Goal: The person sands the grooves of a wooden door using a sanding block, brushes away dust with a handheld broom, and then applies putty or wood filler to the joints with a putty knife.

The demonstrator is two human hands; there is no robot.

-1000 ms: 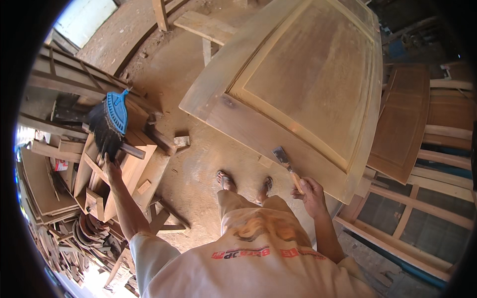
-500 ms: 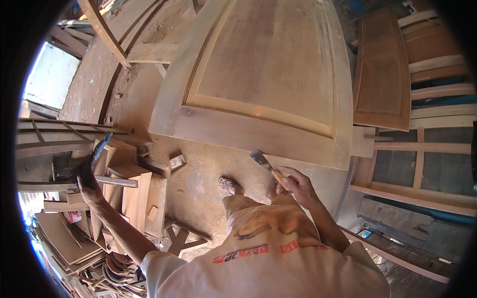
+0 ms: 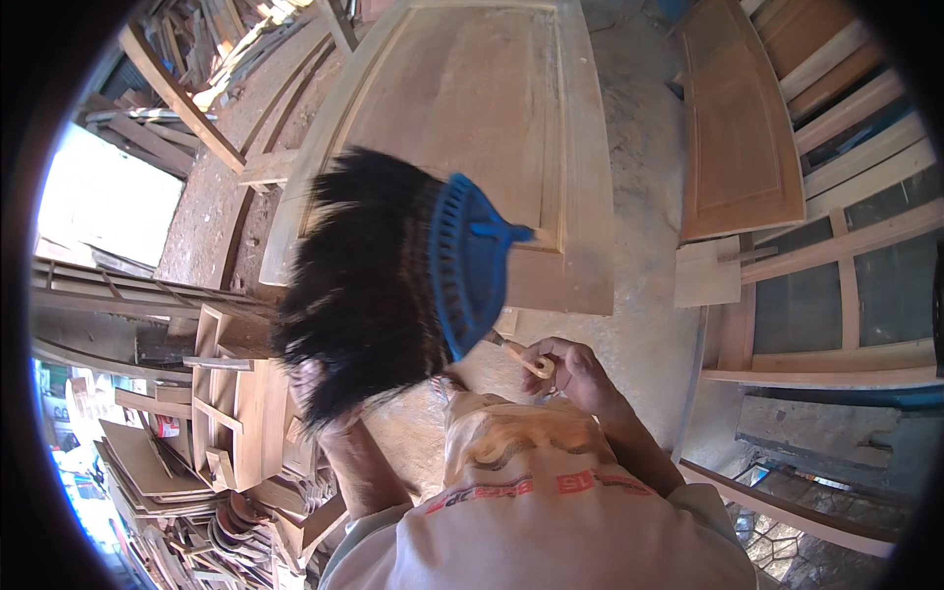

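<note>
Blue and black, the broom (image 3: 467, 265) hangs before the near end of the panelled wooden door (image 3: 462, 108), covering part of it. Its dark bristles fan out to the left, where the left hand (image 3: 307, 382) is clasped on them, partly hidden. Near the broom, the right hand (image 3: 575, 374) has its fingers curled around a wooden-handled tool (image 3: 524, 357), whose far end is hidden; a brown panel (image 3: 742, 128) shows farther right

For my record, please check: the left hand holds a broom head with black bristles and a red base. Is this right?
The base is blue, not red, in the head view; the left hand does hold the black-bristled broom head.
</note>
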